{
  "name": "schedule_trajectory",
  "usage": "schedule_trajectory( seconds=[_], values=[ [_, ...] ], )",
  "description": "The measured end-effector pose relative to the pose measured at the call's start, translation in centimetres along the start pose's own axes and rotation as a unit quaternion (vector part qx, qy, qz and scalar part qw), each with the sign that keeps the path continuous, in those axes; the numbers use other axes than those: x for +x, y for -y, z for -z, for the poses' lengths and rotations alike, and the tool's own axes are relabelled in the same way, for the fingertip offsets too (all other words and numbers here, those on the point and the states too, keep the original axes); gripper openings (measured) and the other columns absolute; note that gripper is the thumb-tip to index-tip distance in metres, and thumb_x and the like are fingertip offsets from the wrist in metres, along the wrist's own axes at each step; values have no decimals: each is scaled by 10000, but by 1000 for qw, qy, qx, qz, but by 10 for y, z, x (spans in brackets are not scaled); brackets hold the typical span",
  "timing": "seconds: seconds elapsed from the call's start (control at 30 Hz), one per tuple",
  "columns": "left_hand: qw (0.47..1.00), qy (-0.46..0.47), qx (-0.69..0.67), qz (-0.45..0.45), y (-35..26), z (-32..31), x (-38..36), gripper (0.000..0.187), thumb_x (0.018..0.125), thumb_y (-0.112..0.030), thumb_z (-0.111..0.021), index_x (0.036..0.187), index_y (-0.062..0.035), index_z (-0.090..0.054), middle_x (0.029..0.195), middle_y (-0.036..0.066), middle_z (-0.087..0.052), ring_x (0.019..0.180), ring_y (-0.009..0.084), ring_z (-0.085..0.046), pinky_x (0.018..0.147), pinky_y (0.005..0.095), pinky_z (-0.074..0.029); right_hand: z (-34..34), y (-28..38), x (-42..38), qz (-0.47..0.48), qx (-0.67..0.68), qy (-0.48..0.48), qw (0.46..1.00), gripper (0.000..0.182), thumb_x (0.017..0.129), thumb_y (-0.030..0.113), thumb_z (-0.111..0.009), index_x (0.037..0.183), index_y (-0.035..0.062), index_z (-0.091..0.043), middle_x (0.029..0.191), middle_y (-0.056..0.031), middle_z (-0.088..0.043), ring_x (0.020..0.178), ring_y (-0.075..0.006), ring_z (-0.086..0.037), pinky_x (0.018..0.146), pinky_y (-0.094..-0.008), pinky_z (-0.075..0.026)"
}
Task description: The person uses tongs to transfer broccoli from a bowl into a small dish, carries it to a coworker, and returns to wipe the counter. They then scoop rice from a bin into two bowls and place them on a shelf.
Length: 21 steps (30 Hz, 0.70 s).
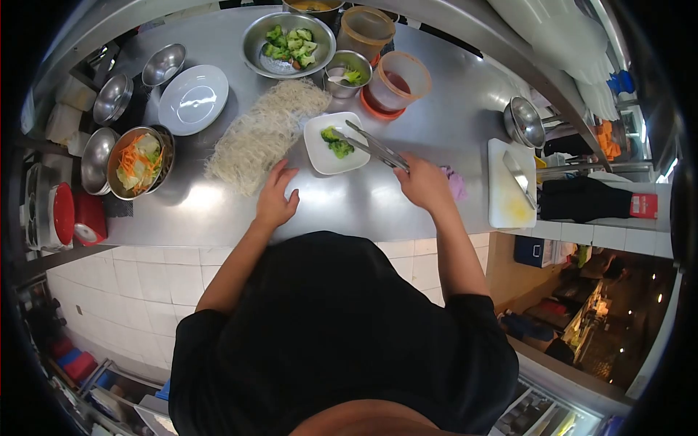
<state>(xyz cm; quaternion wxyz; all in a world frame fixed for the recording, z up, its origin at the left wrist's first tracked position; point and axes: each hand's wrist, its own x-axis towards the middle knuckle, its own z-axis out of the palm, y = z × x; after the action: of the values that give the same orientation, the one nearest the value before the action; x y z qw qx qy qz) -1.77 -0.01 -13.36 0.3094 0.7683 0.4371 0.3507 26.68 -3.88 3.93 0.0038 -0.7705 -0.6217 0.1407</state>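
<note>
Your right hand [423, 182] is wrapped around the metal tongs [383, 152], fingers closed near their back end, with the two arms reaching up and left into the white square dish [317, 161]. Inside that dish lies a small clump of broccoli [339, 145], left of its middle, and the tong arms stand a little apart at their tips, right by the green pieces; from this height it is hard to say whether the tips touch them. Your left hand [276, 198] holds nothing: its fingers are loosely spread, thumb apart, just beside the lower end of the pale dry noodles [258, 138], which lie on the steel counter [363, 214] to the left of the dish. Beyond the dish you have a small steel bowl [340, 90] with some greens in it, a large steel bowl [252, 57] with more broccoli, and a clear tub [416, 86] holding something dark red. To your left are a white round plate [193, 100] and a steel bowl of shredded vegetables [140, 161]. Past your right hand lie a purple cloth [456, 184] and, farther right, a white cutting board [507, 207] with a knife [518, 176] on it.
</note>
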Motion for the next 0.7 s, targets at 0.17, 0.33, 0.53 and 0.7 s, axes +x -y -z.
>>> schedule_trajectory(
  seconds=[0.17,0.33,0.53,0.7],
  values=[
    [1000,-3,15,-17,3,4,1,467,708,-54,-615,1167,-85,-542,1336,159,-402,1125,320,-507,923,381,-441,-18,10,24,45,-21,56,997,325,848,291,-535,1084,80,-605,972,-194,-637,892,-384,-601,784,-484,-465],
    [999,11,-29,17,1,1,0,465,709,-63,-616,1168,-86,-542,1337,161,-400,1132,335,-499,936,387,-433,7,24,8,-2,70,141,988,326,854,302,-520,1057,64,-613,980,-204,-633,912,-385,-594,804,-473,-461],
    [1000,7,-13,5,2,2,-1,462,713,-63,-613,1170,-80,-545,1331,163,-413,1140,326,-495,901,369,-451,26,9,-4,-45,-18,59,997,306,849,284,-533,1062,81,-616,980,-181,-642,934,-373,-593,801,-460,-465],
    [999,7,-23,22,2,2,0,461,710,-74,-618,1164,-94,-546,1329,161,-416,1176,342,-466,943,390,-429,8,-2,2,-26,-19,81,996,287,836,272,-559,1061,105,-620,962,-186,-645,930,-362,-599,793,-456,-469]
  ],
)
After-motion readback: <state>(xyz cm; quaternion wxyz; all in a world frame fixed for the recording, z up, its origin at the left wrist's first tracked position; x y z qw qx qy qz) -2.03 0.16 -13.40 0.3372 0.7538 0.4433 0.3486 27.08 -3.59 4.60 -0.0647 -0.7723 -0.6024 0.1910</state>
